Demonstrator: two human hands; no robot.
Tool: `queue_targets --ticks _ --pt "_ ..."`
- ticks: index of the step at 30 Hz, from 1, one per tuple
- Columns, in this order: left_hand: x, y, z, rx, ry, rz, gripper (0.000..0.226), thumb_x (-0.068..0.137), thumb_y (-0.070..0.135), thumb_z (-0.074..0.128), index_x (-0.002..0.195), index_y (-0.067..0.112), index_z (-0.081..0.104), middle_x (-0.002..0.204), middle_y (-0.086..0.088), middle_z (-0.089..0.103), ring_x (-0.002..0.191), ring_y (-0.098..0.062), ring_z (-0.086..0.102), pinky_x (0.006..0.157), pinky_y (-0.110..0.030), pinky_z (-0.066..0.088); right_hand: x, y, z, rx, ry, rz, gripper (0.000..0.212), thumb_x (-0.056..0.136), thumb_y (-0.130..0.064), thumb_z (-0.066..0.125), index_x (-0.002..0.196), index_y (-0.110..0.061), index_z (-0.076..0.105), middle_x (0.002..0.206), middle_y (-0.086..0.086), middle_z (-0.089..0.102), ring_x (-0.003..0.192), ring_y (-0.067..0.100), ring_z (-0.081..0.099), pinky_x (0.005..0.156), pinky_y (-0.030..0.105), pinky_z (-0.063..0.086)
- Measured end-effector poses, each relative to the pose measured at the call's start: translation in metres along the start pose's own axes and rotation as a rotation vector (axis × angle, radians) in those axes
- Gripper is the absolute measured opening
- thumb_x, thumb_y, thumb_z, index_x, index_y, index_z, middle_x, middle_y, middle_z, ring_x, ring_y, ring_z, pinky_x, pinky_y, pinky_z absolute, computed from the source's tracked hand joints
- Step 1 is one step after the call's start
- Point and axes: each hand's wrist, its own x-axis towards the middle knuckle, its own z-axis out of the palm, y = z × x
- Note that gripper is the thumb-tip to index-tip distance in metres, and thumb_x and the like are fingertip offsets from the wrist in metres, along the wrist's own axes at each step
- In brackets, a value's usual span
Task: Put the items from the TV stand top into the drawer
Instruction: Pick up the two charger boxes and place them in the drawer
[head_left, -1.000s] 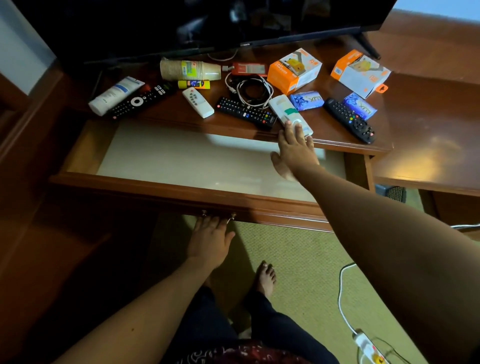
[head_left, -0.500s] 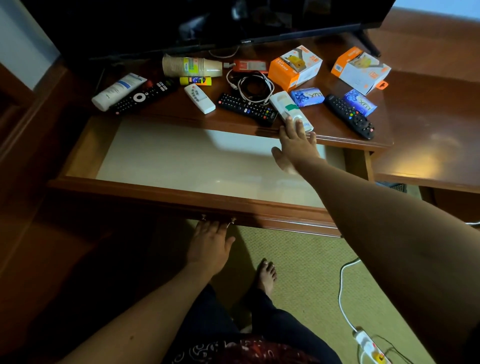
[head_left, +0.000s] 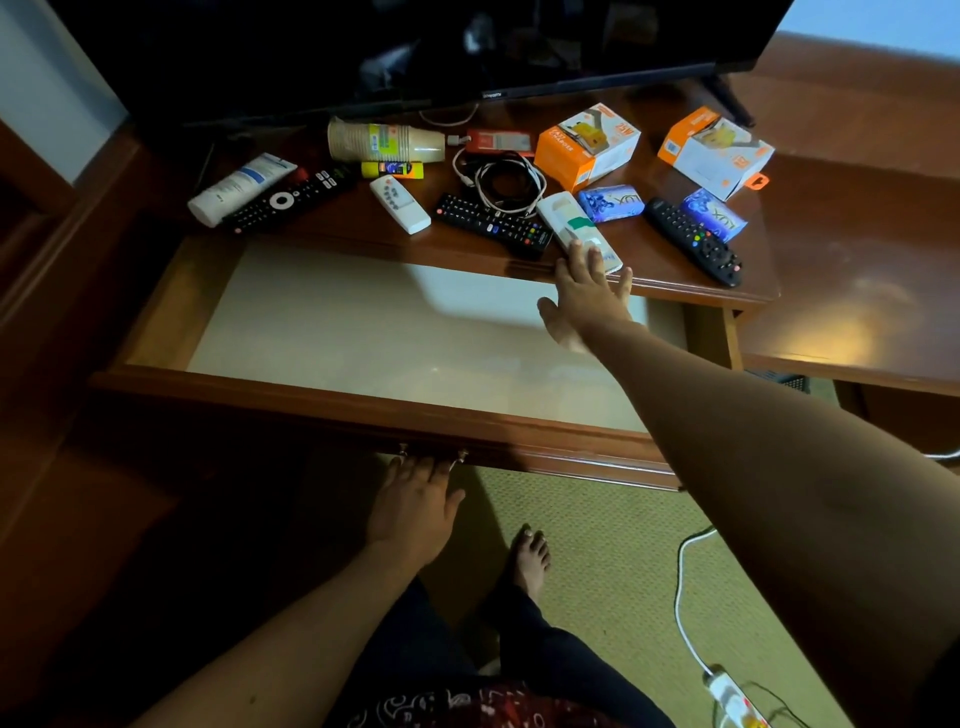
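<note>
While the white remote (head_left: 577, 228) lies at the stand's front edge, I rest my right hand (head_left: 587, 296) on its near end, fingers spread, nothing grasped. At six o'clock, my left hand (head_left: 415, 506) curls under the open drawer (head_left: 363, 400), grip hidden. Nothing's stowed; everything remains.

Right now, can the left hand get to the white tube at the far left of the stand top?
Probably yes: the left hand is at the drawer front, and only the open drawer lies between it and the white tube.
</note>
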Motion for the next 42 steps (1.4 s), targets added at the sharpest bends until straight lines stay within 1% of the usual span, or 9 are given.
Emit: queue_targets --ticks 8,11,15,18,21,25,30,37,42 --pt "-0.002 0.004 -0.022 0.047 -0.085 0.043 0.057 0.1 0.057 0.031 0.142 0.023 0.048 0.142 -0.002 0.052 0.135 -0.023 0.043 0.116 -0.042 0.029 -0.025 -0.009 0.007 0.055 0.018 -0.091 0.058 0.101 -0.042 0.039 0.153 -0.017 0.031 0.168 0.006 -0.002 0.153 0.027 -0.01 0.117 0.065 -0.005" --pt "-0.01 0.027 -0.054 0.018 -0.108 0.177 0.051 0.101 0.052 0.034 0.135 0.019 0.054 0.139 -0.003 0.054 0.129 -0.022 0.049 0.107 -0.039 0.04 -0.034 -0.007 0.004 0.14 0.033 -0.122 0.049 0.101 -0.036 0.043 0.148 -0.02 0.043 0.167 0.005 0.01 0.154 0.026 -0.002 0.119 0.062 -0.002" --pt "0.003 0.064 -0.114 -0.073 0.012 0.309 0.038 0.095 0.049 0.04 0.111 0.023 0.062 0.115 0.002 0.064 0.109 -0.021 0.06 0.09 -0.035 0.05 -0.037 0.009 -0.004 0.259 0.187 -0.115 0.041 0.098 -0.026 0.049 0.137 -0.02 0.057 0.16 0.004 0.034 0.152 0.024 0.016 0.121 0.053 0.01" --pt "0.049 0.083 -0.15 -0.093 0.123 0.346 0.033 0.092 0.045 0.045 0.108 0.022 0.061 0.112 0.0 0.063 0.105 -0.025 0.061 0.085 -0.034 0.05 -0.031 0.029 -0.021 0.275 0.252 -0.062 0.041 0.094 -0.021 0.05 0.134 -0.018 0.06 0.153 0.005 0.044 0.147 0.027 0.027 0.118 0.048 0.018" --pt "0.107 0.104 -0.179 -0.065 0.231 0.338 0.035 0.089 0.038 0.051 0.116 0.018 0.061 0.122 -0.004 0.062 0.112 -0.028 0.061 0.089 -0.038 0.051 -0.018 0.056 -0.04 0.279 0.284 0.007 0.042 0.094 -0.022 0.051 0.135 -0.018 0.06 0.153 0.004 0.044 0.146 0.025 0.029 0.117 0.048 0.02" --pt "0.165 0.136 -0.213 -0.11 0.335 0.31 0.035 0.087 0.034 0.058 0.117 0.018 0.063 0.119 -0.005 0.064 0.108 -0.03 0.062 0.082 -0.039 0.054 -0.001 0.084 -0.058 0.313 0.288 0.074 0.042 0.097 -0.026 0.047 0.139 -0.022 0.053 0.151 0.0 0.045 0.143 0.026 0.033 0.119 0.054 0.023" --pt "0.222 0.163 -0.241 -0.084 0.392 0.32 0.036 0.085 0.034 0.058 0.116 0.014 0.063 0.117 -0.008 0.066 0.105 -0.033 0.064 0.082 -0.04 0.052 0.033 0.112 -0.065 0.349 0.283 0.133 0.045 0.093 -0.045 0.042 0.129 -0.026 0.059 0.141 0.0 0.053 0.131 0.028 0.046 0.107 0.056 0.038" --pt "0.291 0.177 -0.278 -0.067 0.44 0.327 0.031 0.09 0.031 0.058 0.115 0.013 0.061 0.116 -0.01 0.063 0.103 -0.034 0.061 0.079 -0.041 0.05 0.08 0.144 -0.089 0.295 0.341 0.11 0.042 0.091 -0.033 0.042 0.129 -0.022 0.056 0.143 0.002 0.049 0.135 0.029 0.039 0.111 0.056 0.03" --pt "0.339 0.182 -0.296 -0.014 0.487 0.293 0.042 0.089 0.034 0.058 0.124 0.011 0.06 0.128 -0.012 0.059 0.112 -0.035 0.058 0.089 -0.043 0.049 0.125 0.162 -0.1 0.201 0.348 0.233 0.049 0.098 -0.035 0.041 0.145 -0.022 0.036 0.163 0.006 0.022 0.146 0.034 0.019 0.108 0.064 0.018"
